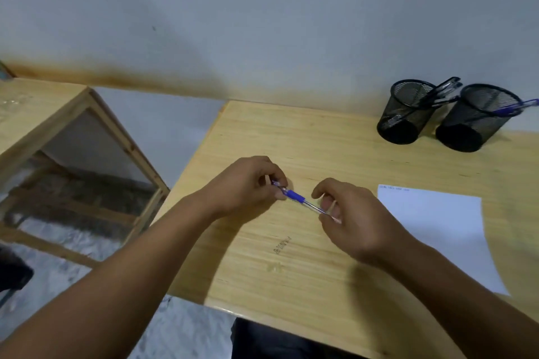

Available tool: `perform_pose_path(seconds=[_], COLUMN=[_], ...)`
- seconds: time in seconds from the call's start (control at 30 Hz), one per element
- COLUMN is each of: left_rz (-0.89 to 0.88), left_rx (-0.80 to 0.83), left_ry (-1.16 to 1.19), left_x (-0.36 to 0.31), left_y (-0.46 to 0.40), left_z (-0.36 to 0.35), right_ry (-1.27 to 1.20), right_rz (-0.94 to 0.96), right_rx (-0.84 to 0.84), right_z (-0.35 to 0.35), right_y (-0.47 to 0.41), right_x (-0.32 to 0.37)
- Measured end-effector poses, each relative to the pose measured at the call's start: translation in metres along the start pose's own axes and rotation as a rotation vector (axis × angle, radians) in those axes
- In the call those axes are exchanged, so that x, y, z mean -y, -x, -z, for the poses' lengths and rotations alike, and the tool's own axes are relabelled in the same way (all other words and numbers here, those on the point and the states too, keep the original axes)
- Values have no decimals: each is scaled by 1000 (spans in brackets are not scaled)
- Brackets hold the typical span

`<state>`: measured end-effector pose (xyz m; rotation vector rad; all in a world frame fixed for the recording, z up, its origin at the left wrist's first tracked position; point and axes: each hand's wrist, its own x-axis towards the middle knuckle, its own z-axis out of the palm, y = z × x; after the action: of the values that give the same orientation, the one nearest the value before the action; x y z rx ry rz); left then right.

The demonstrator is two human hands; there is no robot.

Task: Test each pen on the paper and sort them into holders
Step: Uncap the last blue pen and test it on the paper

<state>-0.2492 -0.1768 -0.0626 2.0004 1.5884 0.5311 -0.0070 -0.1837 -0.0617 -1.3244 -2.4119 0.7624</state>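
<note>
Forearms enter from lower frame; left hand (248,181) pinches blue grip end of pen (300,199), right hand (347,213) pinches clear barrel end — mid-frame above desk (291,271). Light, stiff, slick plastic — rubber grip likely holds best. Paper (443,227) right; holders (405,112) upper right.

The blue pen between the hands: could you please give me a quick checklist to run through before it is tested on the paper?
1. Blue pen gripped by left hand and right hand: ok.
2. Cap off the tip: cannot tell, fingers hide it.
3. Paper flat on the desk, writing area free: ok.
4. Pen over the paper: not ok, it is left of the sheet.
5. Both mesh holders upright and open: ok.
</note>
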Motion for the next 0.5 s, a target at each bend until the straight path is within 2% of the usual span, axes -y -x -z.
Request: perform_pose_path(seconds=[0.17,0.33,0.5], left_rz=[-45,-120,-167], left_rx=[-52,-62,-54], left_ry=[160,287,329], left_x=[-40,-79,-112], left_y=[1,-16,-34], left_z=[-37,-76,-101], right_ry=[61,29,32], right_rz=[-7,-100,-174], right_rx=[-5,-27,-53], right_z=[34,65,84], right_y=[22,42,60], right_x=[-29,-50,-68])
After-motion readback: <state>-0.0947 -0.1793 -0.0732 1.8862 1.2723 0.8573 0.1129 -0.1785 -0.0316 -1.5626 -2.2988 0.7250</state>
